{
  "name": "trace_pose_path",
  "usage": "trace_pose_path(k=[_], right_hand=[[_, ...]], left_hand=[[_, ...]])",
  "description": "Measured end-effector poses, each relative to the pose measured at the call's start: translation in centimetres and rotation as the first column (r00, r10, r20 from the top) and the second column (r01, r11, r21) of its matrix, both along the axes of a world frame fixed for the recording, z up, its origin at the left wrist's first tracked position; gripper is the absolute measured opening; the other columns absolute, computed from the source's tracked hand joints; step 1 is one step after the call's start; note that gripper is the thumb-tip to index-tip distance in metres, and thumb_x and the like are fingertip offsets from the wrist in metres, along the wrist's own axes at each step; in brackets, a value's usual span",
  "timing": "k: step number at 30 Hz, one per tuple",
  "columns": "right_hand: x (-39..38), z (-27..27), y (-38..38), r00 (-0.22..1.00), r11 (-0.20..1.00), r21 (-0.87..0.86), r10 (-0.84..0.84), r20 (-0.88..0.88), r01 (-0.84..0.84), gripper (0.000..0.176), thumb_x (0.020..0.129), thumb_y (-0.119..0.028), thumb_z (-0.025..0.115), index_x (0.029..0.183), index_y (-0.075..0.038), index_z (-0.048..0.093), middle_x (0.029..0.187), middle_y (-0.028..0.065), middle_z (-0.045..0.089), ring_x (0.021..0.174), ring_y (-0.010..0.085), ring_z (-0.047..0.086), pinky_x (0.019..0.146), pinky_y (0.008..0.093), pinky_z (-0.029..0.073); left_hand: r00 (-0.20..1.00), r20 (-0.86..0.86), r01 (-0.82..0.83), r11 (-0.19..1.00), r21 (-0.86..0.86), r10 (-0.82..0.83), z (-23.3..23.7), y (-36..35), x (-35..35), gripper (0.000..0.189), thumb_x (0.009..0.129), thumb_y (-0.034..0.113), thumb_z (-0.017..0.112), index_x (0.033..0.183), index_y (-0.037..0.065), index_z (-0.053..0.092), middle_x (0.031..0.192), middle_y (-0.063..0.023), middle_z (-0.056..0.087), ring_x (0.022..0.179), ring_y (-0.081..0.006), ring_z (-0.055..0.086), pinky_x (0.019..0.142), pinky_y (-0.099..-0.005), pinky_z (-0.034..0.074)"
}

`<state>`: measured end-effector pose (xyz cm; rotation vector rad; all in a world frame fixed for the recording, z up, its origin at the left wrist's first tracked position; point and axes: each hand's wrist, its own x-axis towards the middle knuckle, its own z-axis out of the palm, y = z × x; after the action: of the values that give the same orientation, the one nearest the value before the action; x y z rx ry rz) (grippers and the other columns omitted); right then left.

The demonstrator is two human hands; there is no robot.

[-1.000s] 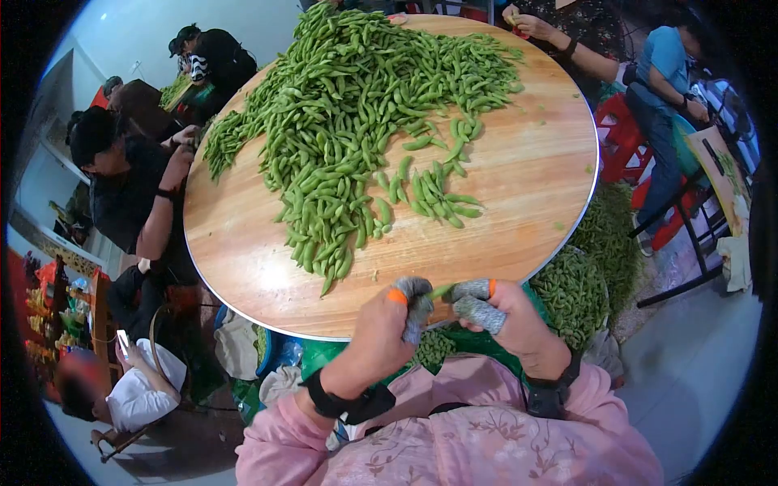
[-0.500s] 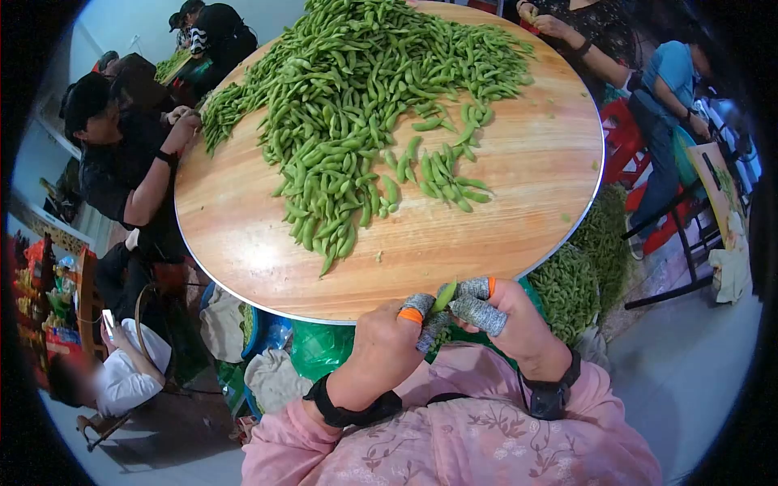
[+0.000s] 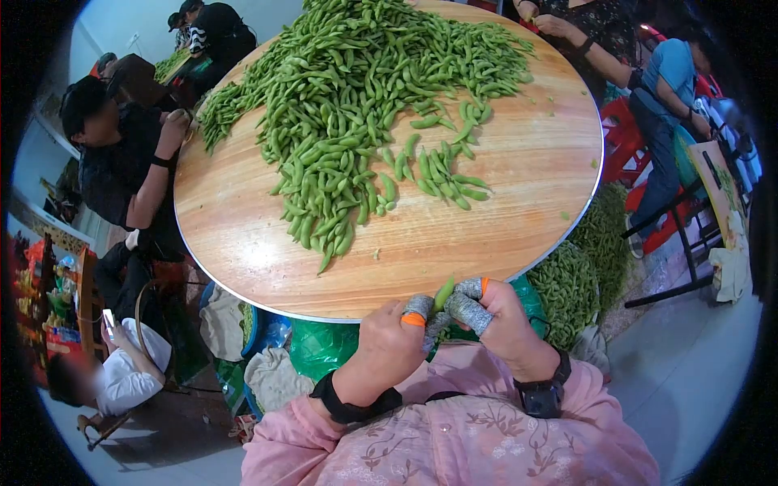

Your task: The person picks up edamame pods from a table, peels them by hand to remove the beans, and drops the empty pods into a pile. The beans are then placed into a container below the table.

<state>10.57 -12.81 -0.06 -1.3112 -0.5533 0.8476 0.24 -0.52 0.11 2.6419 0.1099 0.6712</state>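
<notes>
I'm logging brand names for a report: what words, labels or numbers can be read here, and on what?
No readable text anywhere.
Shelf goods at the far left: too small and blurred to read.
Round wooden table, edamame pod pinched between left hand and right hand, black wristbands: no markings show.

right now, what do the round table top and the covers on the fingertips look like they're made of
Table top: looks like wood or wood-look laminate, grain lines showing, smooth slight sheen. Finger covers on the left hand and right hand, pinching a green pod: seemingly grey knitted fabric, speckled weave, with orange bands, perhaps rubber.
</notes>
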Motion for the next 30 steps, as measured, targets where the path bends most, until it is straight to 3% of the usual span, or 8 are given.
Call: trace_pose_path(k=[4,7,9,13,15,19,21,30], right_hand=[[0.5,-0.7,-0.4,0.993,0.99,0.081,0.117,-0.017,-0.115,0.009,0.082,-0.008,0.053,0.084,0.0,0.058,0.071,-0.0023,0.054,0.063,0.0045,0.047,0.057,0.0195,0.038],[0.3,-0.5,-0.6,0.988,0.978,0.15,0.15,-0.044,-0.142,0.009,0.082,-0.003,0.051,0.085,0.002,0.057,0.077,-0.0005,0.057,0.069,0.005,0.049,0.063,0.0208,0.042],[0.2,-0.4,-0.5,0.984,0.971,0.188,0.163,-0.074,-0.147,0.009,0.082,-0.004,0.052,0.085,0.002,0.058,0.078,-0.0002,0.057,0.07,0.0051,0.049,0.063,0.0209,0.042],[0.4,-0.5,-0.5,0.986,0.981,0.097,0.167,0.013,-0.167,0.009,0.079,-0.003,0.055,0.086,0.003,0.058,0.078,0.001,0.059,0.07,0.005,0.049,0.064,0.0216,0.042],[0.5,-0.1,-0.6,0.982,0.983,0.052,0.173,0.077,-0.177,0.009,0.078,-0.002,0.056,0.086,0.003,0.057,0.078,0.0015,0.059,0.07,0.005,0.049,0.064,0.0217,0.042],[0.8,0.5,-1.0,0.941,0.97,-0.022,0.241,0.237,-0.243,0.01,0.077,0.001,0.053,0.086,0.002,0.056,0.076,0.0025,0.057,0.069,0.0055,0.048,0.063,0.0214,0.041],[0.8,0.0,-1.1,0.93,0.961,-0.007,0.271,0.248,-0.278,0.01,0.077,0.002,0.052,0.086,0.002,0.056,0.075,0.0026,0.057,0.069,0.0058,0.047,0.063,0.0216,0.041],[0.4,0.0,-0.5,0.837,0.973,-0.086,0.23,0.496,-0.216,0.015,0.069,-0.001,0.057,0.083,0.0,0.055,0.071,0.0113,0.054,0.062,0.0201,0.05,0.06,0.0279,0.042]], left_hand=[[0.997,-0.015,0.066,0.955,-0.29,-0.074,-0.8,0.2,-0.1,0.015,0.071,0.01,0.061,0.083,0.002,0.054,0.062,-0.0117,0.054,0.053,-0.0268,0.054,0.048,-0.0307,0.043],[0.994,0.001,0.082,0.759,-0.646,-0.107,-0.4,0.1,-0.4,0.009,0.079,0.01,0.053,0.081,0.001,0.055,0.062,-0.0132,0.055,0.055,-0.0265,0.055,0.051,-0.0301,0.043],[0.984,-0.116,-0.048,0.427,-0.903,-0.133,-1.1,0.5,-1.0,0.011,0.081,0.011,0.052,0.082,0.0,0.054,0.064,-0.0115,0.055,0.057,-0.0245,0.055,0.054,-0.0283,0.043],[0.992,-0.076,0.006,0.644,-0.765,-0.1,0.0,0.1,-0.1,0.012,0.08,0.011,0.053,0.081,0.0,0.053,0.064,-0.0083,0.054,0.055,-0.0195,0.052,0.054,-0.0283,0.042],[0.982,-0.152,-0.008,0.788,-0.616,-0.109,-0.2,0.0,0.1,0.016,0.085,0.017,0.051,0.081,0.002,0.053,0.065,0.001,0.052,0.059,-0.0078,0.048,0.053,-0.0209,0.039],[0.966,-0.085,0.111,0.689,-0.716,-0.244,0.1,1.1,0.1,0.019,0.085,0.019,0.052,0.077,0.002,0.053,0.064,0.0016,0.051,0.058,-0.0069,0.045,0.053,-0.021,0.038],[0.932,-0.108,0.059,0.441,-0.896,-0.345,0.6,1.4,-0.1,0.02,0.084,0.018,0.052,0.073,0.002,0.052,0.062,0.0006,0.05,0.057,-0.008,0.043,0.052,-0.0228,0.037],[0.969,-0.219,-0.102,0.624,-0.775,-0.113,0.4,0.0,-0.2,0.016,0.083,0.011,0.046,0.073,0.0,0.051,0.06,-0.0018,0.048,0.057,-0.0097,0.042,0.051,-0.0243,0.036]])
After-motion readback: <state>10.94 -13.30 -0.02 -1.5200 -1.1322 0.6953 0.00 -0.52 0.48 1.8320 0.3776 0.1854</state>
